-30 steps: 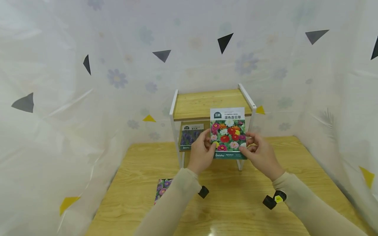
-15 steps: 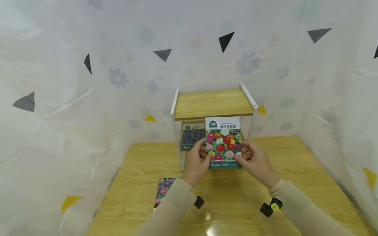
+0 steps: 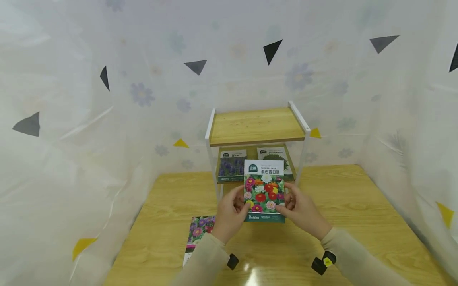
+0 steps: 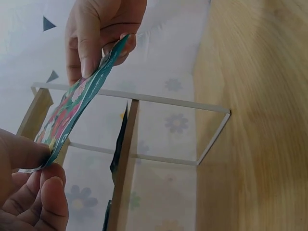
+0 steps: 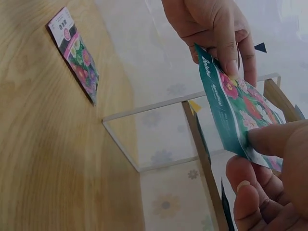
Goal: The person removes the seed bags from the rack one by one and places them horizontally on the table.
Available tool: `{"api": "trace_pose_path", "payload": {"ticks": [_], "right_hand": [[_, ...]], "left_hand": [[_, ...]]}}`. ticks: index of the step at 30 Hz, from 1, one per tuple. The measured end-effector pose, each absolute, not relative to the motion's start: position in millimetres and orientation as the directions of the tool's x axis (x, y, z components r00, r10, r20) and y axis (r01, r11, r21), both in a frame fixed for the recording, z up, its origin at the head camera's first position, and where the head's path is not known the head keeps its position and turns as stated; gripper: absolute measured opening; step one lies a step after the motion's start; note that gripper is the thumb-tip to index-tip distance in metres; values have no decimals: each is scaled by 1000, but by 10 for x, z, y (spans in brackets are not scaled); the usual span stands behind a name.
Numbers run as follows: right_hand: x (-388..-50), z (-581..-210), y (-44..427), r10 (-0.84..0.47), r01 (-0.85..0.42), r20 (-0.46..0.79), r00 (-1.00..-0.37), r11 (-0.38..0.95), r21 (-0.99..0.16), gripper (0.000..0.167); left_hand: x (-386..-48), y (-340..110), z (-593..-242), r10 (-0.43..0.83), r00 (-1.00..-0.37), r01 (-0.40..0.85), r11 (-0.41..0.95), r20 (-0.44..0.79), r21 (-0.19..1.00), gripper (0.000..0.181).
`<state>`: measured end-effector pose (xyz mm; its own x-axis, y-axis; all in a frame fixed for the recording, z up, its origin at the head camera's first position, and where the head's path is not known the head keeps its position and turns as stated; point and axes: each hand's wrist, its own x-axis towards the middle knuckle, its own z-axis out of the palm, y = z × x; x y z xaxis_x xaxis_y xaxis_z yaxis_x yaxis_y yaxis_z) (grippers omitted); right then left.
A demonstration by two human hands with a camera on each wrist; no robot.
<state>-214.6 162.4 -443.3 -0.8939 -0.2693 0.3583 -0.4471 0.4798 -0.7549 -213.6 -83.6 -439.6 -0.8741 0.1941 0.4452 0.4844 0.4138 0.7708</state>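
Note:
A seed packet [image 3: 264, 194] with colourful zinnia-like flowers is held upright in front of the small shelf [image 3: 257, 126]. My left hand [image 3: 230, 213] pinches its left edge near the bottom, thumb on the printed front. On the opposite edge my right hand [image 3: 302, 210] pinches it the same way. Both wrist views show the packet bowed slightly between thumbs and fingers. Behind it on the lower board lie a purple-flower seed packet [image 3: 232, 165] and a green-plant seed packet [image 3: 273, 153], the latter partly covered by the held one.
Another flower packet [image 3: 198, 230] lies on the wooden table [image 3: 154, 230] at the left, partly hidden by my left arm. White metal side frames [image 3: 300, 117] carry the shelf boards. A pale flowered sheet [image 3: 229, 79] encloses the table's back and sides.
Both hands have lowered the zinnia packet and drawn it slightly left, away from the upper board's front. The green-plant packet on the lower board has come into view.

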Motion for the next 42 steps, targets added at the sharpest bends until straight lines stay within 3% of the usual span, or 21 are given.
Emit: {"api": "trace_pose_path", "payload": {"ticks": [10, 26, 34, 42], "right_hand": [[-2026, -4811, 1437, -366, -332, 179, -913, 416, -847, 98], [-1987, -5375, 1155, -436, -213, 14, -900, 411, -887, 107], [-2045, -5546, 1000, -488, -271, 24, -873, 443, -855, 105], [-2042, -5596, 879, -489, -262, -42, -871, 535, -803, 108]], "left_hand": [[-1908, -1052, -4759, 185, -941, 338, 419, 285, 843, 45], [-1769, -1284, -5285, 151, -986, 147, 542, 76, 827, 52], [-1729, -1333, -5346, 98, -991, 137, 703, 95, 697, 55], [-1700, -1368, -5421, 51, -994, 96, 799, 92, 593, 54]]}}
